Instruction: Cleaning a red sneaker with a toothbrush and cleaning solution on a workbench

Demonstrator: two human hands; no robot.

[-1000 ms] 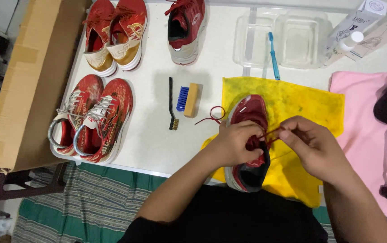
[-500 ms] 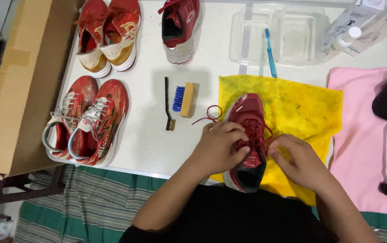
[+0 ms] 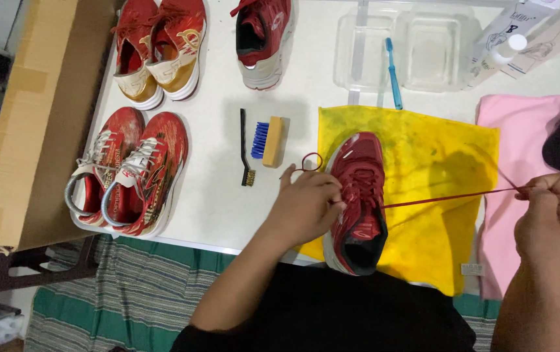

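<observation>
Right hand (image 3: pixel 551 212) swung out to 3 o'clock since half second ago, pinching red lace (image 3: pixel 449 196) now pulled taut. Left hand (image 3: pixel 307 207) clamped on dark red sneaker (image 3: pixel 358 195), sat centre on yellow cloth (image 3: pixel 433 169). Blue-bristle brush (image 3: pixel 267 141) at 10 o'clock.

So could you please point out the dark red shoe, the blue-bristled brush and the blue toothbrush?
dark red shoe (image 3: pixel 358 163): head view, on its toe.
blue-bristled brush (image 3: pixel 272 141): head view, on its wooden block.
blue toothbrush (image 3: pixel 394 78): head view, on its handle.
</observation>
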